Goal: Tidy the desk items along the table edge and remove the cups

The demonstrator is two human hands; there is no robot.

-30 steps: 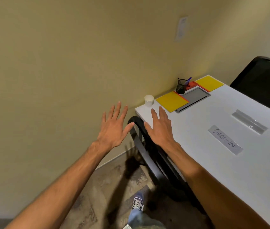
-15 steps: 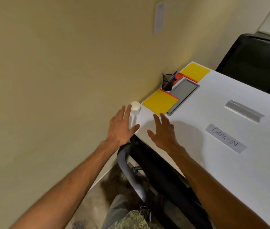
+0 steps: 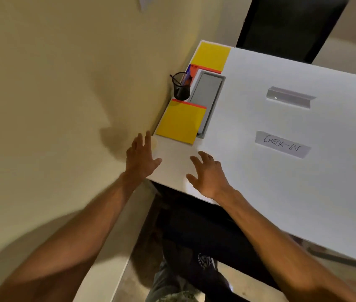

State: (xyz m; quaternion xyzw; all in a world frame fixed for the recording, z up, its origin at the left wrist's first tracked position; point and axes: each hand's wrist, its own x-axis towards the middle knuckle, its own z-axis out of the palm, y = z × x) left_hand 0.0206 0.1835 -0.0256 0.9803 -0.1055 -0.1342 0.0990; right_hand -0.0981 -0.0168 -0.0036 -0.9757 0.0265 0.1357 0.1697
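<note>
A small white paper cup (image 3: pixel 154 143) stands at the near left corner of the white table (image 3: pixel 259 188), against the wall. My left hand (image 3: pixel 141 156) is over it with fingers spread, hiding most of the cup; contact is unclear. My right hand (image 3: pixel 206 174) hovers open above the table's near edge, holding nothing. Along the wall edge lie a near yellow pad (image 3: pixel 182 122), a black mesh pen cup (image 3: pixel 181 87) with pens, an orange block (image 3: pixel 194 69) and a far yellow pad (image 3: pixel 213 56).
A grey recessed cable tray (image 3: pixel 207 94) sits beside the pads. A "CHECK-IN" paper sign (image 3: pixel 281 144) and a clear sign holder (image 3: pixel 290 97) lie mid-table. A black chair (image 3: pixel 290 25) stands at the far end, another dark chair (image 3: pixel 194 214) under the near edge. The beige wall is on the left.
I have stepped closer and look more steeply down. My left hand has moved forward over the white cup, now mostly covering it. My right hand stays open above the table edge.
</note>
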